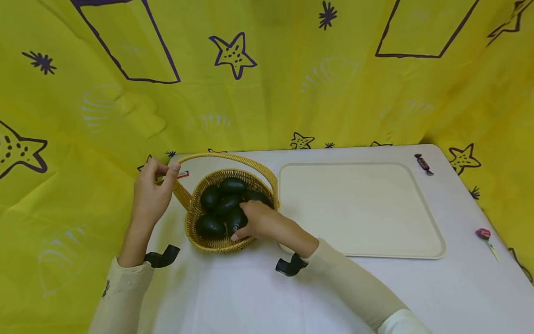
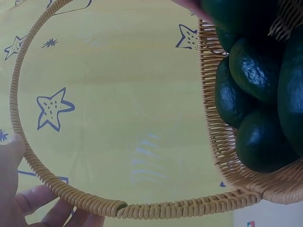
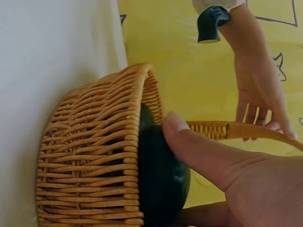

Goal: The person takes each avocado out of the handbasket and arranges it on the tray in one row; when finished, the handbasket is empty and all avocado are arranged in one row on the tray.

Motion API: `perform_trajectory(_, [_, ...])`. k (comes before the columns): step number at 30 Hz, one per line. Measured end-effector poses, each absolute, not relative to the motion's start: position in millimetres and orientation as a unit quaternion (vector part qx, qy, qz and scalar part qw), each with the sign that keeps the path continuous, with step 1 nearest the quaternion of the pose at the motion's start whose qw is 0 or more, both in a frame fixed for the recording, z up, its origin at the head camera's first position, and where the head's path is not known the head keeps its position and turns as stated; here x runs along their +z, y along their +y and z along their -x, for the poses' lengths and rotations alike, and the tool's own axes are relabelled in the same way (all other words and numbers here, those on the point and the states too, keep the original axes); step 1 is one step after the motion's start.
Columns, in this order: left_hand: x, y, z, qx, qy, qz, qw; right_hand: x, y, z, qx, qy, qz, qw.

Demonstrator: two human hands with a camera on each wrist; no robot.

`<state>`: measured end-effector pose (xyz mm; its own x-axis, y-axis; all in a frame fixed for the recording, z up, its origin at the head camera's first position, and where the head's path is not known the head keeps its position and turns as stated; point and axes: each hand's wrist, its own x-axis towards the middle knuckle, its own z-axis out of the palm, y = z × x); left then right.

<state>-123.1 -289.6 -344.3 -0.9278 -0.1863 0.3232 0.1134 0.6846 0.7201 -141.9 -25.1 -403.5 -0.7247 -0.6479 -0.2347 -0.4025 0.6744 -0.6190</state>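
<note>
Left hand (image 1: 153, 192) pinches the arched, coil-wrapped handle (image 1: 250, 163) of a golden wicker basket (image 1: 217, 249); right hand (image 1: 259, 219) grips a glossy, dark-green oval avocado (image 1: 236, 219) inside.

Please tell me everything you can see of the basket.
The basket looks like woven wicker, golden-brown, with a rounded bowl, a thick braided rim and one tall arched handle wrapped in similar strands. It rests on the white table, opening upward, close to the left edge of the tray in the head view. Six dark green avocados show inside. The left hand holds the handle's left side; the right hand reaches in over the rim, gripping an avocado.
</note>
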Motion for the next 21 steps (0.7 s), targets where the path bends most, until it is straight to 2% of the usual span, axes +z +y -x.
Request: perform_trajectory(21, [-341.0, -286.9, 120.3, -0.395, -0.9, -0.02, 0.185, -380.7, 31.9, 105.1, -0.362, 0.86, 0.315, 0.172])
